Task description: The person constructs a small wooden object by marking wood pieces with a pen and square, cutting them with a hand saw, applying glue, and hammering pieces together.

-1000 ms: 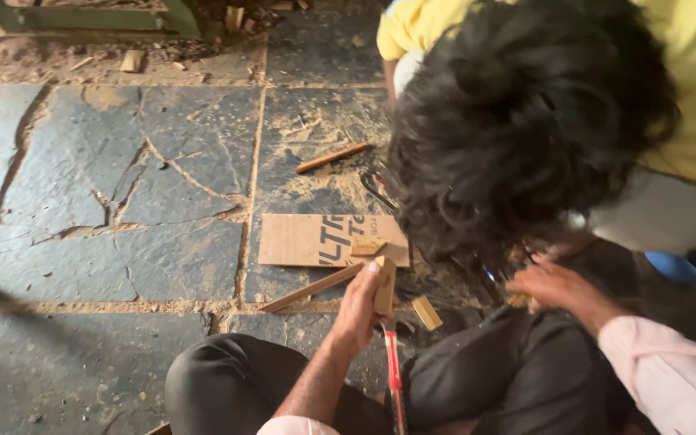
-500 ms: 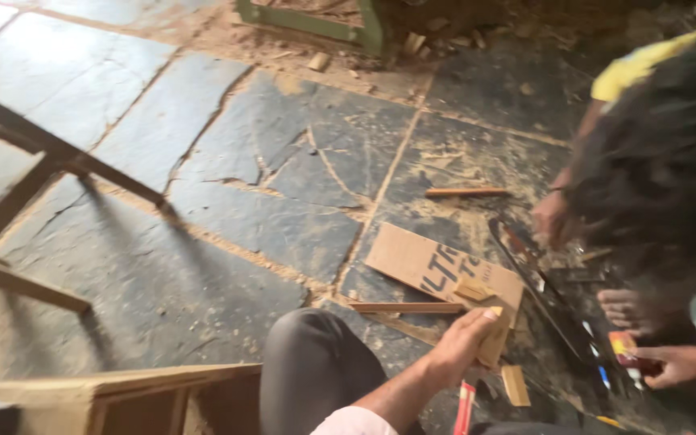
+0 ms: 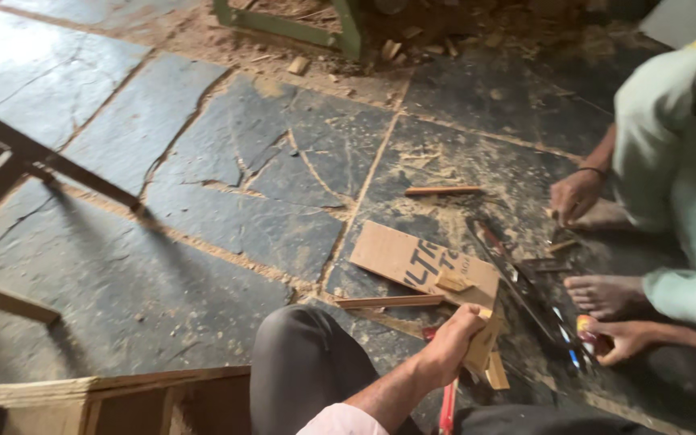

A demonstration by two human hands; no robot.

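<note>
The left hand (image 3: pixel 450 346) is grasping a rough wooden block (image 3: pixel 483 342) beside flat brown cardboard (image 3: pixel 412 262); the right hand is not showing.

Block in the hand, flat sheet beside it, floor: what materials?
Block: looks like raw unfinished wood, pale with sawn edges. Sheet: probably plain cardboard, matte brown, printed. Floor: seemingly dark stone slabs, cracked, with sawdust in the joints.

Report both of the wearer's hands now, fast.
Left hand: closed around a small wooden piece, just above the red-handled tool.
Right hand: out of frame, so its state cannot be told.
</note>
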